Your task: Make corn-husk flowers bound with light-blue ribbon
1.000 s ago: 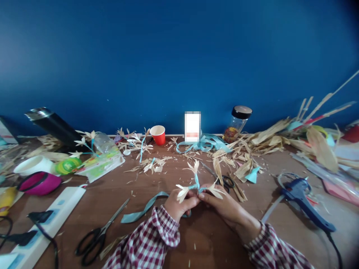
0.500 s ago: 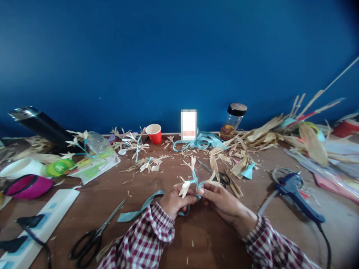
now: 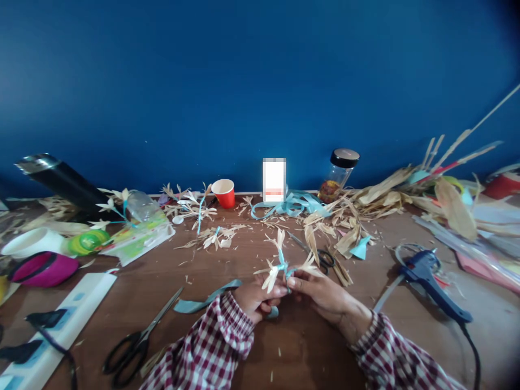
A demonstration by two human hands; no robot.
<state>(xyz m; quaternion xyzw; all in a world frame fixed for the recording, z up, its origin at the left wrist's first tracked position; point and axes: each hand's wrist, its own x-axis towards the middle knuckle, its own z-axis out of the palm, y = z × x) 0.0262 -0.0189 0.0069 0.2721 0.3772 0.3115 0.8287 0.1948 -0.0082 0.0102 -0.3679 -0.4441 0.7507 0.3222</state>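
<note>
Both my hands meet at the middle of the brown table point(image 3: 162, 281). Between them is a small sprig of pale corn-husk flowers point(image 3: 281, 260) bound with light blue ribbon. My left hand point(image 3: 257, 297) pinches the sprig's stem from the left, fingers closed. My right hand point(image 3: 320, 292) pinches it from the right, fingers closed too. A loose strip of blue ribbon point(image 3: 205, 299) trails from under my left hand toward the left across the table.
Black scissors point(image 3: 136, 338) lie front left, another pair point(image 3: 320, 255) just behind my hands. A blue glue gun point(image 3: 433, 281) rests at right. A power strip point(image 3: 57, 330), bowls, a red cup point(image 3: 225, 193), a jar point(image 3: 339, 174) and heaps of husks point(image 3: 374, 208) crowd the edges.
My hands have stayed together on the sprig, shifting it slightly; the husk flowers have turned a little and the ribbon tail has been drawn nearer my left hand.
</note>
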